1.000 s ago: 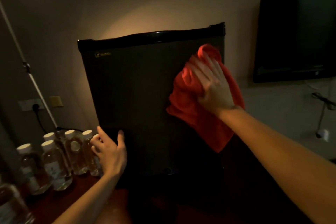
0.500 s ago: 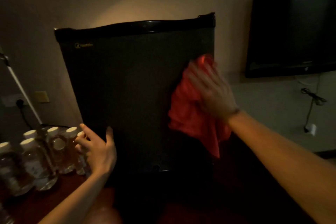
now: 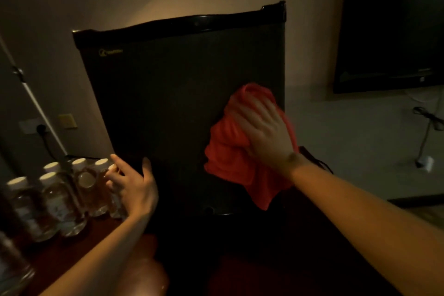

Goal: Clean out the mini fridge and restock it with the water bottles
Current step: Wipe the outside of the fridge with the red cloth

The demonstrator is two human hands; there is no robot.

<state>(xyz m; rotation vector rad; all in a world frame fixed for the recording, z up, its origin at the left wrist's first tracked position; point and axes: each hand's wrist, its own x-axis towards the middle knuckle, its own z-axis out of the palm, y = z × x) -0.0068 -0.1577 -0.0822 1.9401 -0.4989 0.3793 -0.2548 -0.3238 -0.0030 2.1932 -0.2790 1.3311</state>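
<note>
A black mini fridge [image 3: 168, 94] stands with its door closed, facing me in dim light. My right hand [image 3: 266, 130] presses a red cloth [image 3: 230, 158] flat against the right side of the door, fingers spread and blurred. My left hand [image 3: 134, 185] rests on the door's lower left edge, thumb on the front and fingers round the side. Several clear water bottles [image 3: 60, 197] with white caps stand on the wooden top to the left of the fridge.
A dark flat screen [image 3: 389, 31] hangs on the wall at the right, with cables and a plug [image 3: 425, 163] below it. A wall socket [image 3: 33, 126] and a white slanted pole [image 3: 33, 101] are at the left. Another bottle [image 3: 12, 269] is at the lower left corner.
My right hand has wiped the red cloth downward along the right side of the door. My left hand has stayed at the lower left edge.
</note>
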